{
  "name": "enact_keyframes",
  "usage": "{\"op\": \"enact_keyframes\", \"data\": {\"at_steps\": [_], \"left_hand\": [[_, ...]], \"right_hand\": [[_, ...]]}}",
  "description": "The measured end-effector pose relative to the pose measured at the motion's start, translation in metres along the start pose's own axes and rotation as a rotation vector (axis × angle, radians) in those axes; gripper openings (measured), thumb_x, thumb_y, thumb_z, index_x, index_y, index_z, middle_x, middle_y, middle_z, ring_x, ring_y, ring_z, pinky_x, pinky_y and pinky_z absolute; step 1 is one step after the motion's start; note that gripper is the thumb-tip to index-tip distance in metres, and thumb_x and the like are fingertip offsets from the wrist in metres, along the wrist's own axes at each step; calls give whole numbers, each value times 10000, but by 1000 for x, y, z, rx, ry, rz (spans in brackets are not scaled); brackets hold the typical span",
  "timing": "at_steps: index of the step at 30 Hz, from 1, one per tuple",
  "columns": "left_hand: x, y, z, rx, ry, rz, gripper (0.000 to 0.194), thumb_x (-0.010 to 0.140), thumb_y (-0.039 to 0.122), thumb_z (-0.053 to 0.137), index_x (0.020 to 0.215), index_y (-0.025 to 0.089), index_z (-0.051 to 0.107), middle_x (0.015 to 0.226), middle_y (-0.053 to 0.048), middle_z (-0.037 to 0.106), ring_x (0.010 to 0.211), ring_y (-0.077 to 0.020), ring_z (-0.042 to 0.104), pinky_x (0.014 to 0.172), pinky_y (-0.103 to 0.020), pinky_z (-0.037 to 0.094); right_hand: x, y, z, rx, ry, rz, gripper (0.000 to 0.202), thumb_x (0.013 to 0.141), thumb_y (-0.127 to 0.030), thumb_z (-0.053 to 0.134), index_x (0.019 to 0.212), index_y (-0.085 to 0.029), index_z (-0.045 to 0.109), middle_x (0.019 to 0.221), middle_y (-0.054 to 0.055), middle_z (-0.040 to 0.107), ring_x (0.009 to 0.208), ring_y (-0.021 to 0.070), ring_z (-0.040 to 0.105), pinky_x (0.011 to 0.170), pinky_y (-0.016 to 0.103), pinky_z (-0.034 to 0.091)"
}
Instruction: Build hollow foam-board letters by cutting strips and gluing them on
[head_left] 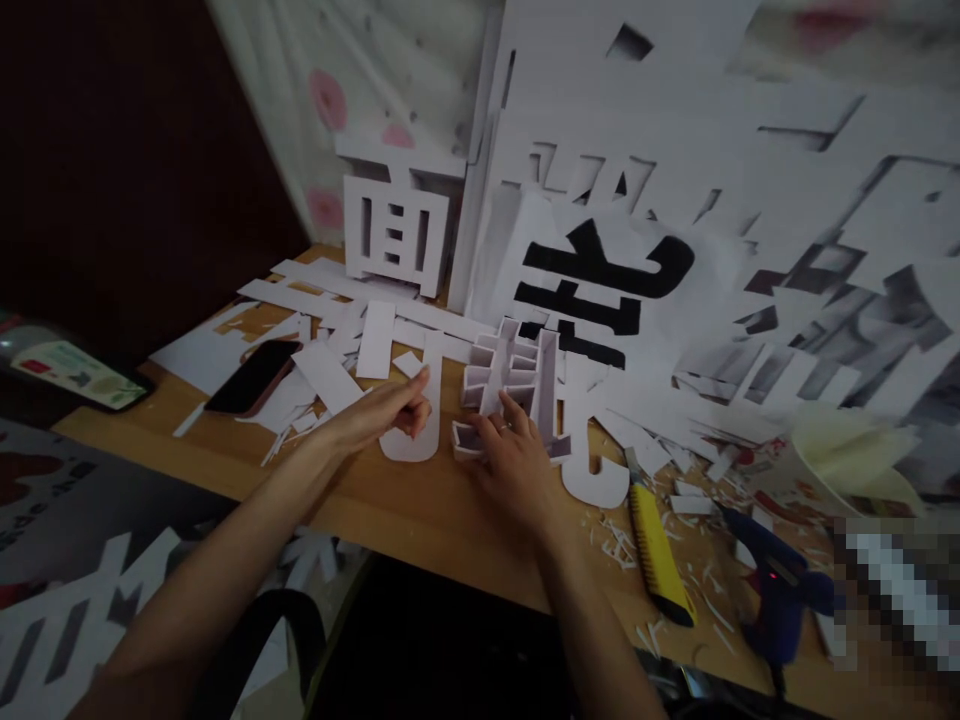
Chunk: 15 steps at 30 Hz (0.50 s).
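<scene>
Our right grip lies over the near end of the white compartmented form, its fingers touching the walls; whether it clasps the form or only rests there, we cannot tell. Our left grip is curled above a flat white piece with a rounded end; we cannot tell whether it pinches anything.

Between our grips runs a narrow gap of bare wood. Nearer us than both, a bare strip of the surface leads to its front edge, crossed by our forearms. Left of the left grip, white scraps and a dark phone crowd the room. Just right of the right grip sits a hooked white piece, then a yellow cutter and, farther out, a blue glue gun. Beyond the right grip, past the form, a leaning white panel bounds the room.
</scene>
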<state>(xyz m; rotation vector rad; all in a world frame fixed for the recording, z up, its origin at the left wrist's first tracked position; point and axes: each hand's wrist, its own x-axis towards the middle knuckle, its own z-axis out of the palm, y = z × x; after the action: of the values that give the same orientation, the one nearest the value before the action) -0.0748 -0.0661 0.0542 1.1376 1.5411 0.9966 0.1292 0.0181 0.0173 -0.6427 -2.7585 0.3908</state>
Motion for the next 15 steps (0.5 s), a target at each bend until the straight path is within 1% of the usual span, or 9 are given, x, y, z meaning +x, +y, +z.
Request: {"op": "enact_keyframes", "data": {"at_steps": [2, 4, 6, 8, 10, 13, 15], "left_hand": [[1, -6, -3, -25, -8, -3, 770, 894, 747, 213, 455, 193, 518, 538, -26, 442, 604, -142, 443, 631, -298, 380], [3, -10, -5, -28, -15, -2, 779, 890, 756, 177, 437, 202, 484, 509, -19, 404, 571, -137, 411, 611, -303, 366], [4, -11, -5, -32, -28, 16, 773, 890, 759, 150, 422, 210, 430, 498, -12, 372, 553, -134, 390, 600, -309, 353], [4, -7, -3, -34, -38, 46, 764, 894, 756, 149, 421, 213, 405, 499, -10, 359, 542, -131, 370, 588, -315, 337], [3, -1, 0, -29, -42, 66, 763, 896, 757, 153, 425, 213, 406, 503, -8, 348, 533, -130, 342, 573, -320, 317], [2, 8, 7, -41, -45, 105, 754, 897, 758, 158, 430, 215, 397, 508, -4, 325, 537, -133, 319, 571, -322, 308], [0, 11, 12, -55, -35, 158, 724, 895, 755, 213, 440, 215, 376, 521, 2, 322, 551, -134, 327, 582, -319, 311]], "right_hand": [[-1, 2, -2, 20, -4, -15, 525, 841, -193, 693, 1341, -146, 536, 1213, 145, 634, 1457, 368, 231, 1143, 525, 307], [-4, 2, -10, 86, 19, -18, 669, 802, -239, 757, 1404, -168, 474, 1222, 138, 624, 1413, 371, 302, 1118, 537, 347], [-7, -2, -22, 167, 108, -5, 748, 776, -294, 804, 1425, -190, 446, 1240, 133, 609, 1345, 353, 380, 1100, 525, 378], [-9, -11, -31, 212, 216, 5, 650, 802, -342, 793, 1373, -217, 508, 1250, 125, 599, 1307, 331, 412, 1097, 510, 385], [-6, -22, -32, 222, 252, -3, 482, 842, -350, 754, 1283, -237, 599, 1231, 115, 610, 1294, 324, 423, 1086, 508, 390], [2, -33, -19, 202, 243, 12, 265, 867, -267, 713, 1131, -248, 706, 1185, 89, 660, 1272, 320, 451, 1070, 513, 384], [6, -33, -9, 226, 277, 41, 146, 897, -199, 664, 1005, -253, 747, 1098, 61, 709, 1208, 288, 514, 1042, 484, 405]]}}
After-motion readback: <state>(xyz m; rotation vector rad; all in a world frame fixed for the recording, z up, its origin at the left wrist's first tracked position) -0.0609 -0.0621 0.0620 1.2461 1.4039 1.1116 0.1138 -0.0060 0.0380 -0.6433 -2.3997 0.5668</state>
